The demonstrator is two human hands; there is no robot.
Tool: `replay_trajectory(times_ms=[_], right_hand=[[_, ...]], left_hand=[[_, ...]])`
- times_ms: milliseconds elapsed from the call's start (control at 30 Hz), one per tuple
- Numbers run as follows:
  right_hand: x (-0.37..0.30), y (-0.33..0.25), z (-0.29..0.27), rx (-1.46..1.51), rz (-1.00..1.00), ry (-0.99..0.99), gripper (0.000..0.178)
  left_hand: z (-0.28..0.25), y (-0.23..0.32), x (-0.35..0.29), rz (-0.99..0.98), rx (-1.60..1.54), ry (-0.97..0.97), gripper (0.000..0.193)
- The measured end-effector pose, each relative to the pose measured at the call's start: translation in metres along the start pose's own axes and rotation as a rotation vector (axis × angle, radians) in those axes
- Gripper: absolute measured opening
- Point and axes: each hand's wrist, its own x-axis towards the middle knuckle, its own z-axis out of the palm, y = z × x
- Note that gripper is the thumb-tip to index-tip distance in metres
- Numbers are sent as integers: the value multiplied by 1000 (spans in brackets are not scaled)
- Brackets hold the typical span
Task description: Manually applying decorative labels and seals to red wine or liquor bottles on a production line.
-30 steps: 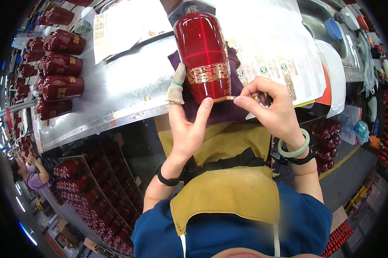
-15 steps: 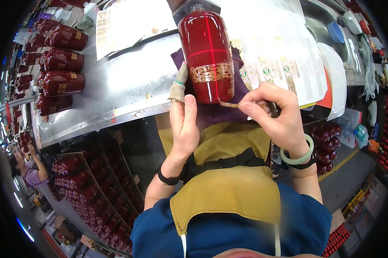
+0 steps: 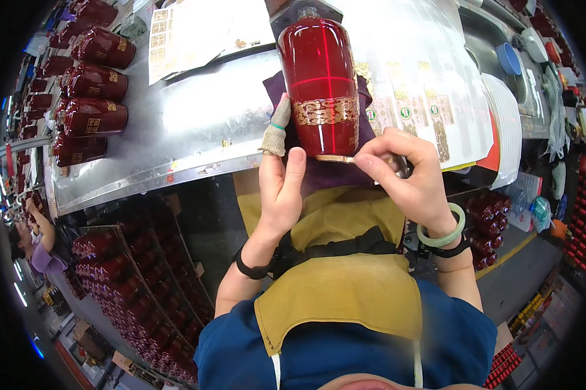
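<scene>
At centre frame, a glossy red bottle (image 3: 320, 84) with a gold patterned band lies on a purple cloth (image 3: 345, 172) at the near edge of a metal workbench (image 3: 195, 120), its base turned toward the worker. The left hand (image 3: 281, 185) presses against the bottle's lower left side, fingers together, one finger in a fabric cot (image 3: 277, 130). The right hand (image 3: 407, 179), a pale green bangle (image 3: 444, 229) at the wrist, pinches a thin gold strip (image 3: 345, 158) along the bottle's bottom rim between thumb and fingertips. Sheets of labels (image 3: 429, 97) spread across the upper right. More red bottles (image 3: 91, 81) lie in rows at upper left, and others fill crates (image 3: 134, 279) at lower left.
</scene>
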Motion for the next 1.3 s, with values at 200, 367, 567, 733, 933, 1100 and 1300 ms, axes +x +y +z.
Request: replay_trajectory(times_ms=[200, 367, 567, 733, 933, 1100, 1300], right_hand=[[-2, 6, -2, -24, 9, 33, 8], [-1, 8, -2, -45, 22, 37, 9], [-1, 11, -1, -16, 26, 54, 9], [-2, 11, -2, -24, 27, 53, 10], [-2, 11, -2, -26, 19, 56, 9], [-2, 12, -2, -22, 27, 59, 9], [-2, 13, -1, -4, 24, 66, 9]], left_hand=[[7, 5, -2, -27, 90, 30, 71], [6, 6, -1, -38, 56, 43, 68], [7, 6, -1, -41, 82, 58, 65], [9, 5, 0, -44, 60, 68, 65], [9, 5, 0, -10, 66, 58, 65], [11, 4, -1, -40, 81, 77, 67], [10, 4, 1, 18, 55, 42, 68]])
